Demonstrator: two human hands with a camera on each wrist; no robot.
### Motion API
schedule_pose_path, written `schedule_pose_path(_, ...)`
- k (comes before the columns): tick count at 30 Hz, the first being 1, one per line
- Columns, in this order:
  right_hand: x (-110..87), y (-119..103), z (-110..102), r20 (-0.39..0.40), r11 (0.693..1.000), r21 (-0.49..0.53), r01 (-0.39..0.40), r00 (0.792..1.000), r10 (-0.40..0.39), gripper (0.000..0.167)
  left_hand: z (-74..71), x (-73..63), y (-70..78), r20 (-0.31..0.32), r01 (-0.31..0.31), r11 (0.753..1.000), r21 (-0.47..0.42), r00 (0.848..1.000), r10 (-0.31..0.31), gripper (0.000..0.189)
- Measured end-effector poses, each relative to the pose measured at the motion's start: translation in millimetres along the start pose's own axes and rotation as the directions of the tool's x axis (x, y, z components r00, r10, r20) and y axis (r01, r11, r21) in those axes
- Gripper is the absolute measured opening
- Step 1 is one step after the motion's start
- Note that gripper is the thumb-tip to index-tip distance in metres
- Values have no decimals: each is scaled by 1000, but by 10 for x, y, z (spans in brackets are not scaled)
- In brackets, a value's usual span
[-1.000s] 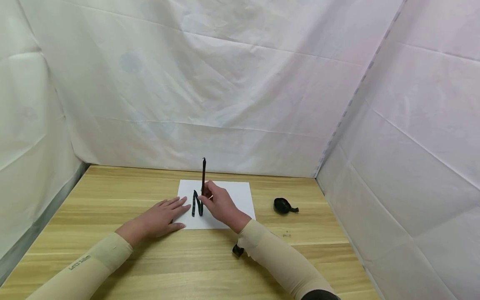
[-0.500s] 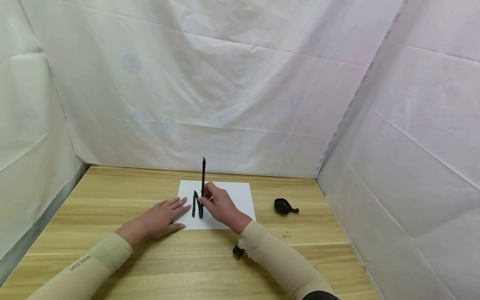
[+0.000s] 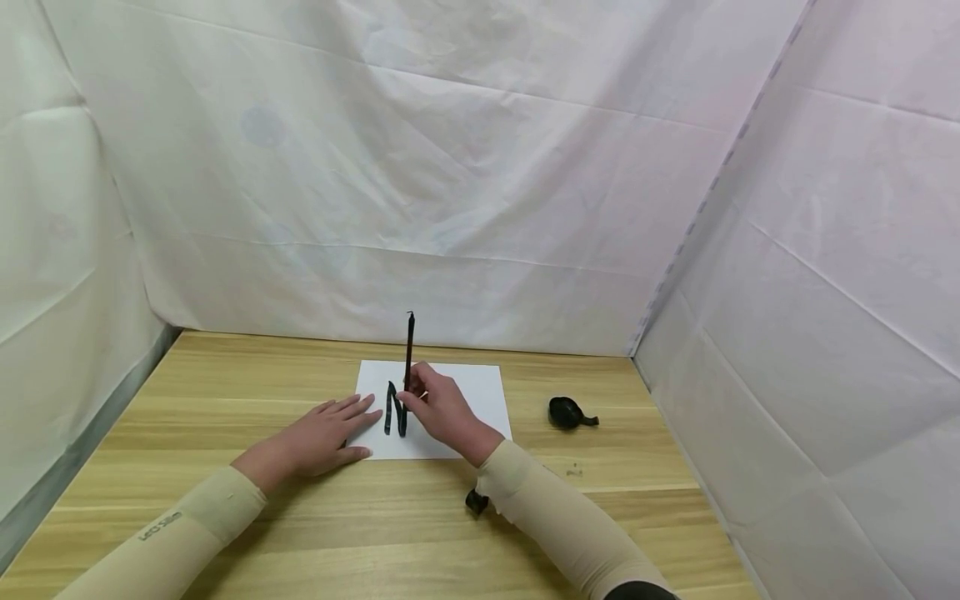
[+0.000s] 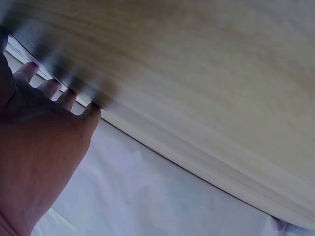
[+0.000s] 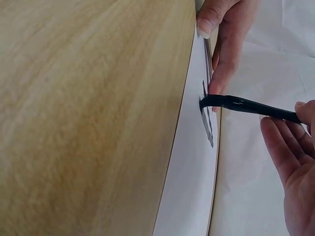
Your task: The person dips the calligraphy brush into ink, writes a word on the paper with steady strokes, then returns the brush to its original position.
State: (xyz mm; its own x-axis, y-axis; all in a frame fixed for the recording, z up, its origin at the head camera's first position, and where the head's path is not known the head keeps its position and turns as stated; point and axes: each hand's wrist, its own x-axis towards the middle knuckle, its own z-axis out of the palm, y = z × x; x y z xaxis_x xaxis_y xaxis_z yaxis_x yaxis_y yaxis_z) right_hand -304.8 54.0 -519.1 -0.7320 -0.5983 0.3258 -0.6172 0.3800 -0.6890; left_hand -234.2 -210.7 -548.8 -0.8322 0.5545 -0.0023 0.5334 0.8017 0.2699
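Observation:
A sheet of white paper [image 3: 483,400] lies on the wooden table, with black ink strokes [image 3: 388,410] on its left half. My right hand [image 3: 446,417] pinches a dark ink brush [image 3: 408,346] between thumb and fingers, its handle nearly upright. In the right wrist view, the wet black tip of the brush [image 5: 238,104] touches the paper [image 5: 184,182] and bends against it. My left hand [image 3: 318,435] rests with spread fingers on the table and the paper's left edge. Seen from the left wrist, the left hand [image 4: 42,132] has its fingers extended.
A small black dish with a handle [image 3: 566,412] sits right of the paper. A small black object [image 3: 476,502] lies partly hidden by the right sleeve. Dark smudges [image 3: 573,469] mark the table [image 3: 360,533]. White cloth [image 3: 420,167] hangs behind and at both sides.
The top of the brush has tipped slightly to the right during the last half second. The left hand, paper and dish stay where they were.

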Motion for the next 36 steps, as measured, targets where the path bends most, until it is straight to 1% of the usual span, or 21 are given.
schedule_pose_path(7,28,5,0,-17,1000,-15,-6,1000,6,14,-11,9,4,6,0,1000,4,1000,0,70)
schedule_pose_path(13,48,-18,-9,-35,999,-9,-33,999,33,14,-17,9,13,-2,0,1000,-6,1000,0,71)
schedule_pose_path(19,86,-3,-2,-63,999,-51,-17,998,14,15,-14,7,10,-19,-24,1000,6,1000,24,70)
schedule_pose_path(29,123,37,0,-55,997,-75,-23,998,18,13,-9,5,11,-25,-25,1000,10,999,26,70)
schedule_pose_path(36,150,71,1,-58,996,-88,-8,998,3,13,-20,10,20,-12,-10,1000,9,1000,11,70)
